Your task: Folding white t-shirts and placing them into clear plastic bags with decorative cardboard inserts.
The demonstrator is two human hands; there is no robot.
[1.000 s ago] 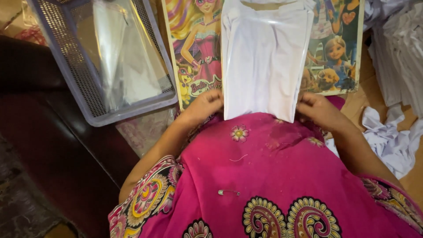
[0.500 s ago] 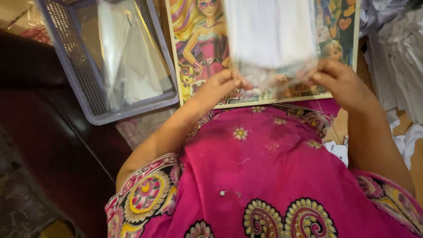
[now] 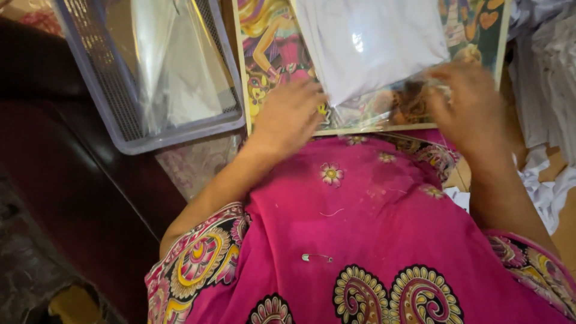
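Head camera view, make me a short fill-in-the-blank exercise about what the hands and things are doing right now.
1. The folded white cloth sits inside a clear ____ bag.
2. The bagged cloth lies on a colourful cartoon-printed ____.
3. The left hand rests flat beside the bag, and the right hand is at its open ____.
4. The grey mesh basket holds more clear ____.

Missing words: plastic; board; end; bags

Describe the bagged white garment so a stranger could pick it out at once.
Start at the colourful cartoon board lying above the pink lap. On it, between the left hand and right hand, lies the folded white garment. Unlike the loose white cloth heap at right, it sits inside glossy clear plastic.
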